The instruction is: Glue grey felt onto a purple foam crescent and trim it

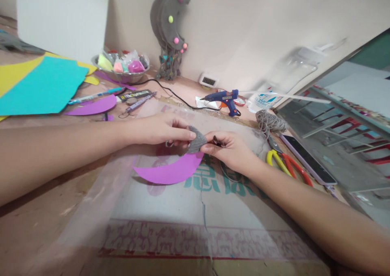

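Observation:
A purple crescent-shaped cutout (170, 172) has its upper end wrapped in grey yarn (197, 140). My left hand (166, 131) pinches the wrapped end from the left, thumb on the yarn. From the other side, my right hand (228, 148) is closed at the edge of the same wrapped part, with thumb and finger together. A small dark item (218, 141) sticks out between its fingers; its kind is unclear. The bare purple tip hangs toward the lower left, above a printed plastic sheet (152, 211).
Behind the hands are a blue glue gun (222, 99), a timer (209, 80) and a bowl (122, 76) of bagged clay. Scissors (289, 162), a phone (309, 158) and a yarn skein (269, 121) lie right. Turquoise sheet (42, 87), left; yarn-covered moon ornament (170, 24), wall.

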{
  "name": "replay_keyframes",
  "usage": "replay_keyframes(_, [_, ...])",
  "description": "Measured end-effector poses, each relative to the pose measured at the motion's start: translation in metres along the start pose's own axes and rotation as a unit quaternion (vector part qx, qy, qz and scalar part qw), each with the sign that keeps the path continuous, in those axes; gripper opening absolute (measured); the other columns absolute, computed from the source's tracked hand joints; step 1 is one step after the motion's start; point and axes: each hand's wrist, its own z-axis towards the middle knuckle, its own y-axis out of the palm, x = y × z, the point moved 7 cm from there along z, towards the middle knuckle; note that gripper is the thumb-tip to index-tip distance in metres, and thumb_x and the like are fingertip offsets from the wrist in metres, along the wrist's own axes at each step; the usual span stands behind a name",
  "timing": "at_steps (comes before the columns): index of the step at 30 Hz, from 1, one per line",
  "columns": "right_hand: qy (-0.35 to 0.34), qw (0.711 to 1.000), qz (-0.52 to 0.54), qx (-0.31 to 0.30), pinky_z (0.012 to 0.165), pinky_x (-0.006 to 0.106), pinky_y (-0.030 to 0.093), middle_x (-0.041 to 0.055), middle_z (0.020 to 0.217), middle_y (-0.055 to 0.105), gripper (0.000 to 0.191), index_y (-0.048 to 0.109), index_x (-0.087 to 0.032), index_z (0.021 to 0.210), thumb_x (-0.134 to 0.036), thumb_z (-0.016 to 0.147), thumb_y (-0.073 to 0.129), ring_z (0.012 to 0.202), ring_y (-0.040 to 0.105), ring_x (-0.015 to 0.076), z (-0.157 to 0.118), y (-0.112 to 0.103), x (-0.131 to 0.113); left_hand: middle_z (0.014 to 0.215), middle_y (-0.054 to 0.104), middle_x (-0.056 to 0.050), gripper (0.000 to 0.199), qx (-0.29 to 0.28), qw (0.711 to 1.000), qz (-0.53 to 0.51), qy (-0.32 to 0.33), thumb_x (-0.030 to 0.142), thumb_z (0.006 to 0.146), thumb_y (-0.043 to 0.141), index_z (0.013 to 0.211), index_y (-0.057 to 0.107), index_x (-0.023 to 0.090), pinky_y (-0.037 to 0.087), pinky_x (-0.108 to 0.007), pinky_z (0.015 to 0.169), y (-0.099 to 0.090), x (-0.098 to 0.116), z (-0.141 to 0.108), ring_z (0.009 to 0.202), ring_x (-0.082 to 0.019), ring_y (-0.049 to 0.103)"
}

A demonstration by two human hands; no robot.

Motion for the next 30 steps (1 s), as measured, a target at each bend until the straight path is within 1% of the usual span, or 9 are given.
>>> replay_keyframes(7, [0.010, 1.000, -0.017, -0.006, 0.054, 0.023, 0.037, -0.0032, 0.062, 0.051, 0.019, 0.061, -0.017, 0.071, -0.035, 0.077, 0.065, 0.055, 0.042, 0.0081, -0.0008, 0.0000, 0.0009, 0.062, 0.061, 0.000, 0.030, 0.022, 1.000, -0.008, -0.003, 0.038, 0.084, 0.055, 0.067, 0.064, 0.016, 0.037, -0.021, 0.048, -0.0006, 0.0007, -0.0006, 0.049, -0.008, 0.049])
replay_keyframes(10, [0.005, 1.000, -0.010, -0.010, 0.052, 0.023, 0.035, -0.0042, 0.061, 0.049, 0.018, 0.061, -0.018, 0.073, -0.035, 0.078, 0.064, 0.053, 0.040, 0.0075, -0.0011, 0.0009, 0.0008, 0.062, 0.062, 0.000, 0.027, 0.028, 1.000, 0.004, 0.000, 0.038, 0.082, 0.056, 0.068, 0.064, 0.016, 0.038, -0.021, 0.049, -0.0011, 0.0011, 0.0001, 0.051, -0.009, 0.051])
replay_keyframes(14, [0.006, 1.000, -0.001, -0.003, 0.051, 0.023, 0.033, -0.0048, 0.060, 0.048, 0.020, 0.060, -0.018, 0.075, -0.037, 0.079, 0.063, 0.052, 0.038, 0.0073, -0.0013, 0.0001, 0.0031, 0.058, 0.058, 0.001, 0.021, 0.046, 0.999, -0.004, 0.006, 0.030, 0.079, 0.054, 0.066, 0.063, 0.016, 0.037, -0.021, 0.048, -0.0029, 0.0036, 0.0010, 0.050, -0.009, 0.049])
replay_keyframes(17, [0.015, 1.000, -0.004, -0.003, 0.050, 0.023, 0.032, -0.0050, 0.059, 0.047, 0.021, 0.059, -0.018, 0.075, -0.039, 0.079, 0.062, 0.051, 0.038, 0.0073, -0.0012, 0.0002, 0.0042, 0.056, 0.056, 0.001, 0.020, 0.039, 0.999, -0.019, 0.018, 0.026, 0.078, 0.053, 0.065, 0.062, 0.015, 0.037, -0.022, 0.048, -0.0026, 0.0059, 0.0019, 0.049, -0.009, 0.048])
replay_keyframes(20, [0.013, 1.000, -0.008, -0.001, 0.050, 0.023, 0.031, -0.0054, 0.058, 0.045, 0.022, 0.059, -0.018, 0.075, -0.039, 0.079, 0.061, 0.051, 0.037, 0.0073, -0.0010, -0.0002, 0.0023, 0.058, 0.058, 0.000, 0.022, 0.030, 0.999, -0.020, 0.024, 0.029, 0.080, 0.054, 0.065, 0.063, 0.015, 0.038, -0.023, 0.049, -0.0025, 0.0059, 0.0024, 0.050, -0.009, 0.049])
replay_keyframes(24, [0.006, 1.000, -0.013, -0.002, 0.051, 0.023, 0.032, -0.0051, 0.059, 0.046, 0.021, 0.059, -0.018, 0.077, -0.039, 0.080, 0.060, 0.051, 0.037, 0.0076, -0.0008, -0.0007, 0.0008, 0.058, 0.062, 0.000, 0.027, 0.012, 1.000, -0.012, 0.005, 0.038, 0.081, 0.059, 0.066, 0.064, 0.017, 0.039, -0.022, 0.047, 0.0012, 0.0021, 0.0011, 0.049, -0.010, 0.052])
replay_keyframes(26, [0.004, 1.000, -0.013, -0.004, 0.052, 0.023, 0.032, -0.0044, 0.061, 0.048, 0.020, 0.059, -0.018, 0.077, -0.038, 0.080, 0.060, 0.053, 0.039, 0.0078, -0.0007, -0.0008, 0.0010, 0.058, 0.062, 0.000, 0.028, 0.016, 1.000, -0.021, -0.005, 0.041, 0.081, 0.059, 0.067, 0.064, 0.017, 0.038, -0.022, 0.045, 0.0023, 0.0003, -0.0003, 0.048, -0.010, 0.053])
replay_keyframes(30, [0.011, 1.000, -0.003, -0.007, 0.051, 0.023, 0.032, -0.0043, 0.060, 0.046, 0.022, 0.057, -0.018, 0.074, -0.039, 0.081, 0.060, 0.053, 0.039, 0.0081, -0.0014, -0.0006, 0.0024, 0.057, 0.062, -0.001, 0.027, 0.032, 0.999, -0.024, -0.013, 0.040, 0.081, 0.059, 0.067, 0.064, 0.017, 0.036, -0.021, 0.042, 0.0030, -0.0021, -0.0018, 0.045, -0.010, 0.052])
